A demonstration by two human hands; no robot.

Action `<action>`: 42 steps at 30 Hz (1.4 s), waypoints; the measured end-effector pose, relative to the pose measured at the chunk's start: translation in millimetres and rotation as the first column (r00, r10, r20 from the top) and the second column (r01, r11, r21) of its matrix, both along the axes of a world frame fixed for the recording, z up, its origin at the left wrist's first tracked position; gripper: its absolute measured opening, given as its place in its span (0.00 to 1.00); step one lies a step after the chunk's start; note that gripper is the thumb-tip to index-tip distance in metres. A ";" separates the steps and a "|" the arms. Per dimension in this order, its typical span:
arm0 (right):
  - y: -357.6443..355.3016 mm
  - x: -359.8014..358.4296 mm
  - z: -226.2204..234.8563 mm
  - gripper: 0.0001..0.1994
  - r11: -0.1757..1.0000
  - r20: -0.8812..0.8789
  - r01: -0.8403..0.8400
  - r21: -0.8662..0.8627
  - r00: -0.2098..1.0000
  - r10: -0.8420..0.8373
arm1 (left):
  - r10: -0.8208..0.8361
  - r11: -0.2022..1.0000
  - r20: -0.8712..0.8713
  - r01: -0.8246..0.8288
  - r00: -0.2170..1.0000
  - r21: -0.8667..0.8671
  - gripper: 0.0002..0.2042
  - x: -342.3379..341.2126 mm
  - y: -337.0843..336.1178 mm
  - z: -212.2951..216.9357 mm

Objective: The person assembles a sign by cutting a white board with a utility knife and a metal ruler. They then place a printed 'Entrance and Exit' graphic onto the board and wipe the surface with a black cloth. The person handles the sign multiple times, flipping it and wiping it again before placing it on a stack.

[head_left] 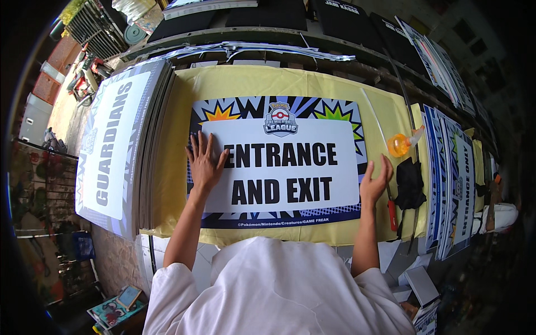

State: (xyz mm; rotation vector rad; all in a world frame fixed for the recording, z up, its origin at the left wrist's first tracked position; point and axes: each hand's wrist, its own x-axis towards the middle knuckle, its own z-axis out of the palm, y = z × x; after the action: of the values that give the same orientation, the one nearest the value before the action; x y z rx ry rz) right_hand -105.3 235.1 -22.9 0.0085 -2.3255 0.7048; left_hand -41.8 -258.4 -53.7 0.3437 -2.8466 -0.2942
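Note:
A large printed sign with a white centre panel, black block lettering and a colourful burst border lies flat on a yellow-covered table. My left hand rests flat on the sign's left edge, fingers spread. At the sign's right edge my right hand touches the border with fingers apart. Neither hand holds anything.
A stack of similar sign boards lies at the left. More printed signs stand at the right. An orange spray bottle, a black cloth and a red-handled tool sit near my right hand. Dark boards line the back.

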 end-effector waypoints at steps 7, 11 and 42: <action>211.6 21.8 -4.8 0.29 0.637 0.265 0.635 0.436 0.586 -0.766 | -0.042 0.978 -0.335 0.107 0.941 0.178 0.19 13.2 21.2 22.7; 271.4 22.7 -23.9 0.30 0.778 0.534 0.526 0.343 0.573 -0.622 | -0.267 0.899 -0.289 0.346 0.919 0.269 0.18 34.2 83.6 42.3; 115.9 -136.1 49.1 0.27 0.907 0.203 -0.296 -0.299 0.909 0.363 | 0.177 0.923 -0.386 -0.017 0.905 0.384 0.12 154.0 70.6 43.2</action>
State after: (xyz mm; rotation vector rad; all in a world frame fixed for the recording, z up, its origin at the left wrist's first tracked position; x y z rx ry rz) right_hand -241.3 351.0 26.3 0.2123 -2.4815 1.2497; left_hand 112.2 -187.8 -10.6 0.4379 -2.3338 -0.7931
